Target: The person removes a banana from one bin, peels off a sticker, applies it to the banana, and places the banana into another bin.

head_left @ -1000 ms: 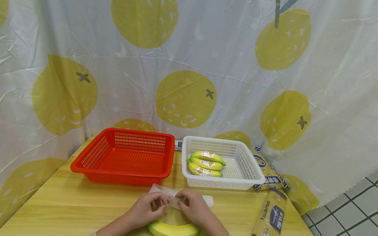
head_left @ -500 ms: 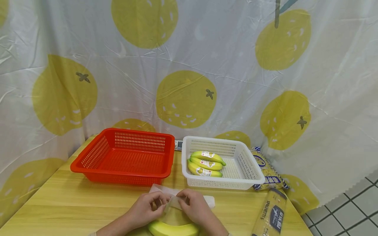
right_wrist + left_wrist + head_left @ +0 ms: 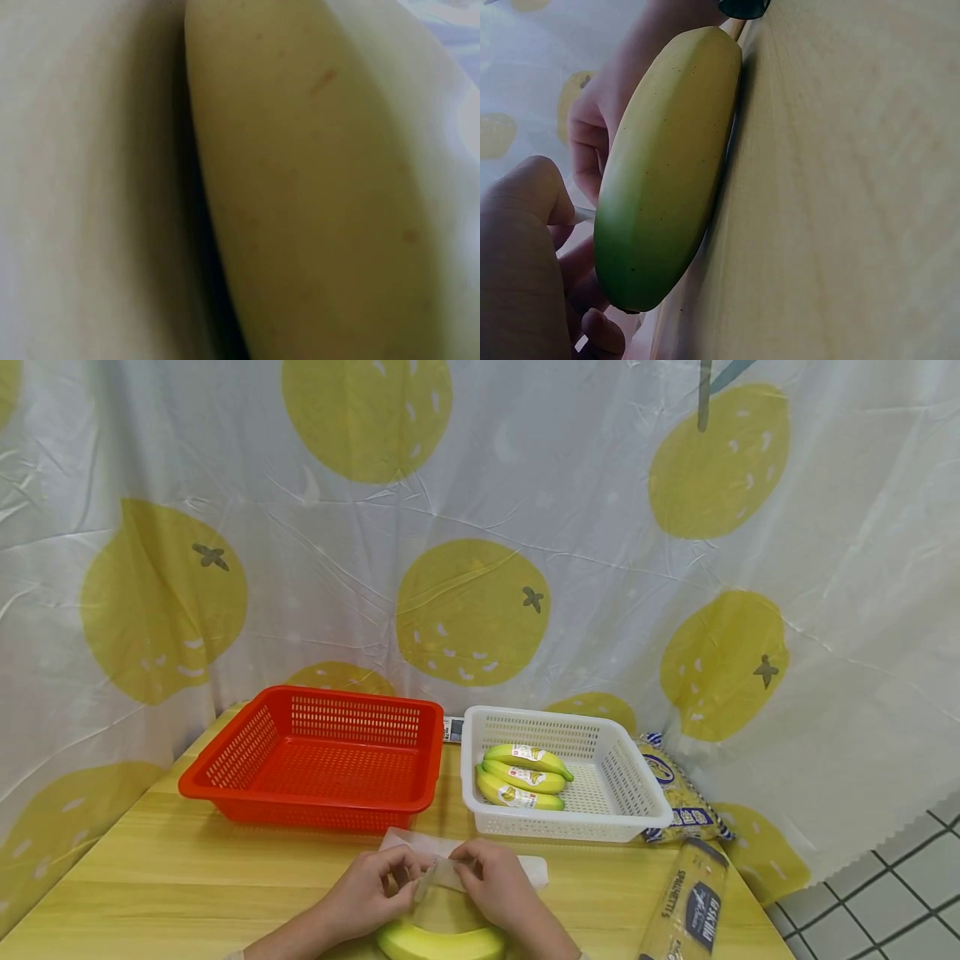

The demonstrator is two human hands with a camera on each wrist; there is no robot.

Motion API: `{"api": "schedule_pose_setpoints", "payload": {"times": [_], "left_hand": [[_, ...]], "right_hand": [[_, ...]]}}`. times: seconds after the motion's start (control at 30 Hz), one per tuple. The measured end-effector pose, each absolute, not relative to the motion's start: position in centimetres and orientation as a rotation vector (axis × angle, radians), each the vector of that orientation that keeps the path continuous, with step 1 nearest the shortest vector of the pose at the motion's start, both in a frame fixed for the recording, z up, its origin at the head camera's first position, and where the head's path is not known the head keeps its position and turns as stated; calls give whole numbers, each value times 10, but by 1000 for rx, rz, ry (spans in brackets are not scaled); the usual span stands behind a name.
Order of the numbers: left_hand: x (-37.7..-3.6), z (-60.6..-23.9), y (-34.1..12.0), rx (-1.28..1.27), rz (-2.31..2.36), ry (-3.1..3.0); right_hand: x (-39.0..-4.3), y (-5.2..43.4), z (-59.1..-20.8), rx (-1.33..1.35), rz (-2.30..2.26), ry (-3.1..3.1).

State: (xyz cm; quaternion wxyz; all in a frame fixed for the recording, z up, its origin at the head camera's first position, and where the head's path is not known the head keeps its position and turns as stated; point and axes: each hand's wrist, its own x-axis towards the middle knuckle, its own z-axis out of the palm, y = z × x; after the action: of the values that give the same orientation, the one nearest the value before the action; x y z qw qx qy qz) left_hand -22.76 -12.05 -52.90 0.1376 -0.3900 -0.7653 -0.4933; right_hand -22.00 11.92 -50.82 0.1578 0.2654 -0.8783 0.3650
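In the head view my left hand point(image 3: 375, 889) and right hand point(image 3: 498, 885) are close together over the table. Their curled fingertips pinch a thin, whitish, partly see-through paper strip point(image 3: 532, 870), which spreads out behind them on both sides. A narrow translucent flap point(image 3: 425, 883) hangs at the left fingertips. Just below the hands a yellow banana point(image 3: 442, 942) lies on the table, cut off by the frame edge. The left wrist view shows this banana point(image 3: 667, 172) with its green tip, beside the left thumb point(image 3: 525, 187); the right hand is partly hidden behind it.
A red basket point(image 3: 423, 806) stands at the back left. Beside it, a white basket point(image 3: 615, 831) holds 3 bananas point(image 3: 525, 777) with labels. At the right are a blue-and-yellow food bag point(image 3: 690, 818) and a spaghetti pack point(image 3: 686, 902). A fruit-print curtain point(image 3: 585, 635) hangs behind.
The white strip has shifted slightly to the right behind the hands. The translucent piece between the fingertips has narrowed toward the left fingers. Both hands stay nearly in place; the banana has not moved.
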Motion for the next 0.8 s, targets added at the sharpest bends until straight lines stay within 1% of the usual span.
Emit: {"api": "schedule_pose_setpoints", "payload": {"times": [0.3, 0.47, 0.8], "left_hand": [[-227, -528, -121, -1103, -1410, -2249], [-227, -527, -121, -1134, -1427, -2232], [-227, -526, -122, -1152, -1437, -2185]], "right_hand": [[-220, 120, -507, 709, 1023, -2528], [-221, 120, -509, 682, 981, -2532], [-223, 121, -510, 692, 993, -2491]]}}
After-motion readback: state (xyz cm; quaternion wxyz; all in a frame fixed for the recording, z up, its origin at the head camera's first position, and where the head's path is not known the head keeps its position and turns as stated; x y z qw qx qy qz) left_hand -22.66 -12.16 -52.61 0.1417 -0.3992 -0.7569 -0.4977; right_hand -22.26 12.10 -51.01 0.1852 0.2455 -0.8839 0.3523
